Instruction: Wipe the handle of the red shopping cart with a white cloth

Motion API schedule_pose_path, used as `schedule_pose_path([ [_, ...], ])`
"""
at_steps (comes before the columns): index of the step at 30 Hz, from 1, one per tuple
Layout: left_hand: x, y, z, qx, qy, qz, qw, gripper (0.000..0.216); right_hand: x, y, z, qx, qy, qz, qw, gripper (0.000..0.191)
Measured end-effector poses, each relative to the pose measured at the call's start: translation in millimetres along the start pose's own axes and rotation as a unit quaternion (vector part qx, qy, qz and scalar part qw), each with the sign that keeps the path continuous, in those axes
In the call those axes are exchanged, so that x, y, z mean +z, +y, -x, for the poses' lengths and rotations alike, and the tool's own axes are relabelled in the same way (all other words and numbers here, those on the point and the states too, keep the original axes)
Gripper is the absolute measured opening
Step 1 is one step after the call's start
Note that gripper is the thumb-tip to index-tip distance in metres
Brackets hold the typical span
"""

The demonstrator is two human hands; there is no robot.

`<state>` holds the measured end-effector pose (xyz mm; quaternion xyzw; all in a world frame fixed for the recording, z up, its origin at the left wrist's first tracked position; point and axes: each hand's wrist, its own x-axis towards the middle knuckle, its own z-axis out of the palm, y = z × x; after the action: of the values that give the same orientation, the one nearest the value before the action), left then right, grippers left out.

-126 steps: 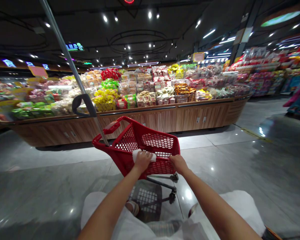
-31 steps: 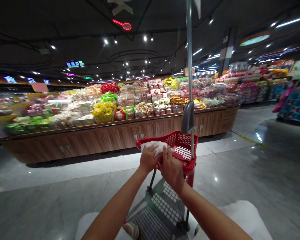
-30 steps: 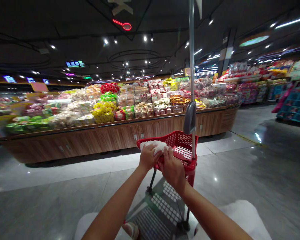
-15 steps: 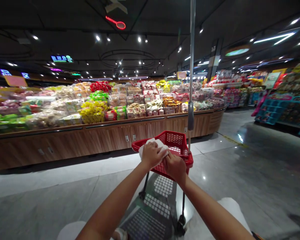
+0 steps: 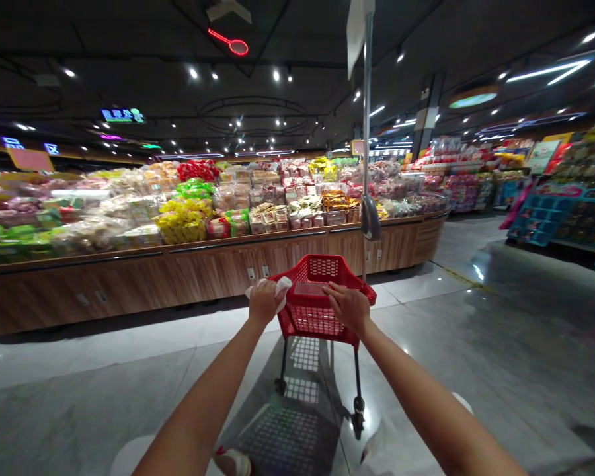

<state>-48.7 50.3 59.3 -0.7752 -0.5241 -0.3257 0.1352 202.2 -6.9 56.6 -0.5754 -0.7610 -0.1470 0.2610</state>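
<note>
A red plastic shopping cart (image 5: 322, 316) with mesh sides stands right in front of me on thin dark legs. My left hand (image 5: 264, 303) is closed round a white cloth (image 5: 283, 291) at the left end of the cart's handle; the cloth shows on both sides of the fingers. On the right part of the handle rests my right hand (image 5: 350, 307), its fingers wrapped over the bar. Between the hands the middle of the red handle (image 5: 310, 289) is uncovered. A metal pole (image 5: 367, 132) rises at the cart's right side with a dark grey clamp-like piece (image 5: 370, 218).
A long wooden display counter (image 5: 218, 271) piled with packaged food runs across ahead. Blue racks (image 5: 550, 218) stand at the right. Grey floor (image 5: 476, 344) lies around the cart, and my shoe (image 5: 233, 463) shows below.
My left hand has slid left along the handle with the cloth, away from my right hand. The cart has turned slightly, and its pole has shifted left, showing a white sign at its top.
</note>
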Motion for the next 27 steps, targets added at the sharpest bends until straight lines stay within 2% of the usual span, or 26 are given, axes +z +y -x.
schedule_pose_path([
  [3, 2, 13, 6, -0.005, 0.01, 0.007, 1.0, 0.036, 6, -3, -7, 0.008, 0.003, -0.018, 1.0, 0.036],
  [8, 10, 63, 12, 0.073, 0.007, 0.043, 0.996, 0.036, 13, -10, -12, -0.027, 0.014, -0.039, 0.999, 0.034],
  [10, 7, 66, 8, 0.075, 0.003, 0.042, 0.996, 0.037, 14, -12, -11, -0.036, 0.013, -0.047, 0.998, 0.034],
  [12, -1, 55, 3, 0.056, -0.007, 0.037, 0.998, 0.034, 13, -13, -9, -0.037, 0.013, -0.058, 0.998, 0.035],
  [16, -17, 9, 10, 0.0, -0.019, 0.01, 1.0, 0.039, 12, -12, -5, -0.031, 0.013, -0.074, 0.997, 0.034],
  [21, -29, -46, 39, 0.057, 0.021, 0.021, 0.998, 0.042, 17, -4, -6, -0.059, 0.012, -0.085, 0.995, 0.034],
  [24, -30, -61, 46, 0.06, 0.039, 0.055, 0.996, 0.043, 20, 7, -13, -0.071, 0.001, -0.11, 0.991, 0.033],
  [27, -29, -57, 44, 0.021, 0.054, 0.08, 0.995, 0.043, 22, 17, -26, -0.071, -0.005, -0.147, 0.987, 0.032],
])
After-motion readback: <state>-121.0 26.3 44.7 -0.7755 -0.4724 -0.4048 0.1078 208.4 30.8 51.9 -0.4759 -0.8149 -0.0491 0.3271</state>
